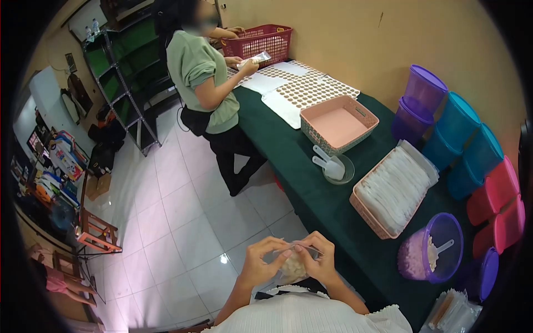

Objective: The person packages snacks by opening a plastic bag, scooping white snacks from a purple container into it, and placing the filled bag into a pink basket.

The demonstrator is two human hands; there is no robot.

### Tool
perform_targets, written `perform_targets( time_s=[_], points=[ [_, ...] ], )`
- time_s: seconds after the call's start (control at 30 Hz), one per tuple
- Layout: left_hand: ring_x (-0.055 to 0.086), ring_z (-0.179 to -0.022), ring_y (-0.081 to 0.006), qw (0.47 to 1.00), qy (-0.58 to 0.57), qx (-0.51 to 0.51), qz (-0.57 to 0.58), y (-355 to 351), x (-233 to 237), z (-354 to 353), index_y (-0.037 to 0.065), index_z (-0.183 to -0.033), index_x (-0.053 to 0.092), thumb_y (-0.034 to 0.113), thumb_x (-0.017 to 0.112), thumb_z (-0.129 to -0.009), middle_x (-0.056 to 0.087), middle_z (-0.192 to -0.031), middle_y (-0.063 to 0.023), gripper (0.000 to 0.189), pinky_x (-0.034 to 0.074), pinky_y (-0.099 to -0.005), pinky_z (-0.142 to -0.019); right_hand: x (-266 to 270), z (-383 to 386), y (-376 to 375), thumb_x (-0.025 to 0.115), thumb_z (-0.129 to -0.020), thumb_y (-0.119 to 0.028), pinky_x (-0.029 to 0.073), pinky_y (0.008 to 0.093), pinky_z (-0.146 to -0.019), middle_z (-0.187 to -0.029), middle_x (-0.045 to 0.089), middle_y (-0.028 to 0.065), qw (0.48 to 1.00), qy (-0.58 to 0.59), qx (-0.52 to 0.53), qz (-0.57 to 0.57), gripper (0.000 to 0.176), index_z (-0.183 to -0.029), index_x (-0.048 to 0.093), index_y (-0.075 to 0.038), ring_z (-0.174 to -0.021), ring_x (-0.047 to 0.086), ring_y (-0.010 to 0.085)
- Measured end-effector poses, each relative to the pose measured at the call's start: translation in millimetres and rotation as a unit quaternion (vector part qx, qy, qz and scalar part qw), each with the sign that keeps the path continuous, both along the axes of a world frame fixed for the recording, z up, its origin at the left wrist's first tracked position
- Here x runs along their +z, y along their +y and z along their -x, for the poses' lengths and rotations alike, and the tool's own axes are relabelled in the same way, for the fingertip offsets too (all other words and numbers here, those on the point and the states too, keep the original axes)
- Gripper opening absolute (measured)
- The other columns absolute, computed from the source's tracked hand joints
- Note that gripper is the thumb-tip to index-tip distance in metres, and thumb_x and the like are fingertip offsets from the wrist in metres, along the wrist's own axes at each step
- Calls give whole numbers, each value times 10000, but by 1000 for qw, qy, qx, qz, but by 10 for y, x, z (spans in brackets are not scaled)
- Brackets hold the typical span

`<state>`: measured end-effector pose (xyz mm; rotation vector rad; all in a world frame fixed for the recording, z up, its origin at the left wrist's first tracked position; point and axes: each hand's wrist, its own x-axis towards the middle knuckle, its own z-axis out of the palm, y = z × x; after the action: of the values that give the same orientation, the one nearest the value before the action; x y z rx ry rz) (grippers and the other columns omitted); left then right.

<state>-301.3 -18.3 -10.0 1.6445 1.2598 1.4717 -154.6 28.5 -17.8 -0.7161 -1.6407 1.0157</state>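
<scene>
Close to my chest I hold a small clear plastic bag (292, 268) with pale pieces inside. My left hand (265, 256) pinches its top edge on one side, and my right hand (316, 255) pinches the other side. The thumbs and fingertips of both hands almost meet along the bag's top. Right of my hands, on the green-covered table (333, 222), stands a purple-tinted tub (413, 261) with pale pieces and a white scoop (444, 247) in it. Beyond that, a pink basket (373, 213) is packed with rows of filled plastic bags (397, 186).
A glass bowl with white scoops (333, 168) and a pink-lined basket (338, 119) stand farther along the table. Purple, teal and red tubs (455, 119) line the wall side. A co-worker (202, 83) holds a bag near a red basket (266, 41). Plastic packs (452, 313) lie lower right.
</scene>
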Motion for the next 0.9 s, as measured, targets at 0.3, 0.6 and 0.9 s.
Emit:
perform_targets(
  time_s=[0.3,0.6,0.9],
  points=[
    [599,-784,-198,994,37,100,0,933,47,319,-12,-850,611,63,527,-809,620,-850,-114,120,456,-270,-702,8,312,1124,581,-746,-34,417,260,-601,-731,564,95,991,23,126,26,93,-818,606,19,-660,541,163],
    [532,-762,-116,983,-154,104,4,1844,27,553,-53,-902,576,113,486,-859,592,-866,-74,193,428,-219,-655,-3,497,2188,484,-825,-86,414,229,-605,-801,607,116,994,-15,99,-43,187,-899,607,35,-679,554,149],
    [579,-714,-141,998,-31,20,48,2720,-88,647,-30,-836,605,167,511,-847,616,-800,-98,219,442,-242,-607,-72,420,2592,535,-786,-43,429,248,-592,-766,609,116,999,26,25,34,118,-839,601,39,-660,563,159]
  ],
)
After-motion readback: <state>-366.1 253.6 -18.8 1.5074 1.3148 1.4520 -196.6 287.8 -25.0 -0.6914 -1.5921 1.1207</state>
